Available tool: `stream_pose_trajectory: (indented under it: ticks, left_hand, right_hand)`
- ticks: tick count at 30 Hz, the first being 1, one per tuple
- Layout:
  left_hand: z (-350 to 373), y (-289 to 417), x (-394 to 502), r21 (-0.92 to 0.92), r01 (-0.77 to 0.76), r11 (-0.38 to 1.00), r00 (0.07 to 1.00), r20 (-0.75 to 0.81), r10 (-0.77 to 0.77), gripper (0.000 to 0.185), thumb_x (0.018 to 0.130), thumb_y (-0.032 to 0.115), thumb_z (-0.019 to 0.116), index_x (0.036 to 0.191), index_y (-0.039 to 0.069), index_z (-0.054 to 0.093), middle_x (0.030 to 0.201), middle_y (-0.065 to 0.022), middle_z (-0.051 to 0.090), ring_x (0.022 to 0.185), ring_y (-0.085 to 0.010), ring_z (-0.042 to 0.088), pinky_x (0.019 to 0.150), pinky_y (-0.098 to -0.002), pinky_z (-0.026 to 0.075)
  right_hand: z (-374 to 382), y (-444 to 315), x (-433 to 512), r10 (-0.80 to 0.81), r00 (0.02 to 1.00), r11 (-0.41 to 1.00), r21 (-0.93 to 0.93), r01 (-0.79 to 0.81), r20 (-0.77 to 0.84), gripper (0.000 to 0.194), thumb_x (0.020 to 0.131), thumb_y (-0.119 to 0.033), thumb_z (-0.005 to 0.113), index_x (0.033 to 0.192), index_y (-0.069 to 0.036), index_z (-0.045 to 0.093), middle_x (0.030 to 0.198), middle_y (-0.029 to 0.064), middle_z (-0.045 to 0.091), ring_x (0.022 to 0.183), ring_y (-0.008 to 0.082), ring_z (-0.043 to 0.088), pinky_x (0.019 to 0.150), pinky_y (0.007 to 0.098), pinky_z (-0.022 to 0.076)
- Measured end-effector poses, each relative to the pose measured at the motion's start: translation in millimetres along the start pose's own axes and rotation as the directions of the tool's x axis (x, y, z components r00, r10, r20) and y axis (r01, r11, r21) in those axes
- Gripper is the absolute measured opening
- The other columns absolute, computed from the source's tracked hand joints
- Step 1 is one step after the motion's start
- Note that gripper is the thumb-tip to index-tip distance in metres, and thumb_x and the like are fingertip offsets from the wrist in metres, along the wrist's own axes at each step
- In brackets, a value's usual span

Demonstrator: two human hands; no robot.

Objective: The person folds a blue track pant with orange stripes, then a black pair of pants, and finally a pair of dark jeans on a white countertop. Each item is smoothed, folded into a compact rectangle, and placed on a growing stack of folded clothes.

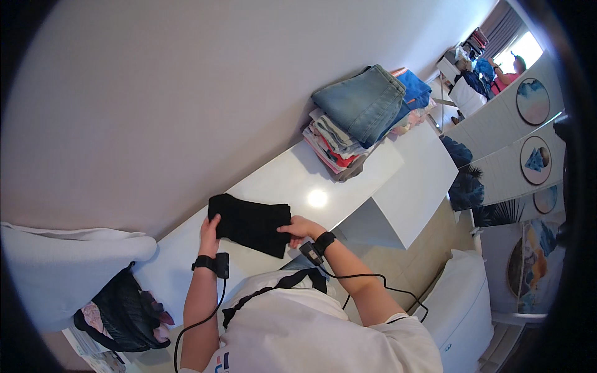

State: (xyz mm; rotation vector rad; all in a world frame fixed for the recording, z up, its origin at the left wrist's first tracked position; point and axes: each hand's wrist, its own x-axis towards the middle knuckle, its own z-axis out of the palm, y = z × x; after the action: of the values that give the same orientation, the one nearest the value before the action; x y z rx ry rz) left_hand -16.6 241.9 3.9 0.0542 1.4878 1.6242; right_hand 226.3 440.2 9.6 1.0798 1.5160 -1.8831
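A folded black garment [252, 224] is held just above the white desk [275, 186]. My left hand [210, 233] grips its left end, thumb on top. At the opposite end, my right hand [301, 229] pinches the edge, with the thumb over the cloth and fingers beneath. Both wrists carry black straps with small boxes and cables. Farther along the desk, folded blue jeans [361, 102] lie on top of a stack of folded clothes [338, 149], and blue folded cloth [413, 88] is right behind them.
White bedding or a cushion [70, 265] stands at left, beside a heap of dark clothing [121, 312]. A wall runs along the desk's far side. White padded furniture [459, 298] is at lower right. Another person [508, 77] is by a window among clothes, upper right.
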Motion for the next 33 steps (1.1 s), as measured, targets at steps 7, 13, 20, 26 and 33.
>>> stream_pose_trajectory:
  ticks: [7, 13, 20, 26, 33]
  left_hand:
    - [8.4, 8.5, 4.6, 0.085, -0.042, 0.996, 0.986, -0.157, 0.055, 0.048, 0.090, 0.027, 0.062, 0.131, 0.010, 0.045, 0.106, -0.0025, 0.063, 0.098, -0.0168, 0.060, 0.085, -0.0325, 0.045]
    - [-38.5, -8.8, -34.8, 0.302, 0.213, 0.929, 0.967, -0.202, -0.156, 0.043, 0.089, 0.022, 0.057, 0.129, 0.008, 0.050, 0.107, -0.0054, 0.064, 0.100, -0.0131, 0.059, 0.080, -0.0301, 0.046]
    - [-4.3, -25.7, -29.3, 0.594, -0.374, 0.713, 0.923, 0.314, 0.223, 0.054, 0.090, 0.013, 0.058, 0.141, 0.005, 0.041, 0.145, -0.0141, 0.041, 0.134, -0.0280, 0.038, 0.111, -0.0358, 0.029]
    - [-34.5, -18.1, -33.0, 0.550, -0.230, 0.803, 0.922, -0.140, 0.360, 0.045, 0.083, 0.012, 0.062, 0.127, 0.005, 0.055, 0.122, -0.0165, 0.056, 0.111, -0.0285, 0.056, 0.093, -0.0391, 0.046]
    - [-71.2, -41.9, -98.0, 0.799, 0.099, 0.593, 0.891, -0.336, 0.305, 0.071, 0.068, 0.042, 0.080, 0.115, -0.006, 0.057, 0.104, -0.0215, 0.061, 0.092, -0.0304, 0.061, 0.081, -0.0383, 0.051]
  right_hand:
    - [16.3, -25.7, -27.0, -0.033, 0.965, 0.906, -0.400, 0.139, 0.261, 0.060, 0.088, -0.057, 0.056, 0.061, -0.004, 0.065, 0.051, 0.0045, 0.057, 0.042, 0.0140, 0.053, 0.043, 0.0285, 0.0426]
    - [-1.1, -36.2, -7.1, -0.700, 0.591, 0.653, -0.694, 0.303, -0.401, 0.041, 0.082, -0.041, 0.063, 0.079, 0.000, 0.069, 0.067, 0.0128, 0.066, 0.064, 0.0310, 0.066, 0.063, 0.0411, 0.0534]
    - [58.2, -20.1, 1.0, -0.272, 0.951, 0.649, -0.702, 0.293, 0.145, 0.037, 0.084, -0.030, 0.059, 0.070, 0.003, 0.067, 0.062, 0.0168, 0.065, 0.060, 0.0304, 0.067, 0.064, 0.0422, 0.0542]
    - [43.7, -31.8, -1.1, -0.523, 0.735, 0.846, -0.362, 0.391, -0.431, 0.027, 0.082, -0.025, 0.065, 0.075, 0.001, 0.064, 0.060, 0.0120, 0.063, 0.053, 0.0245, 0.064, 0.053, 0.0359, 0.0512]
    - [0.8, -28.1, 10.7, -0.513, 0.704, 0.787, -0.596, 0.158, -0.491, 0.056, 0.068, -0.040, 0.076, 0.103, 0.002, 0.065, 0.097, 0.0191, 0.067, 0.093, 0.0359, 0.063, 0.082, 0.0419, 0.0509]
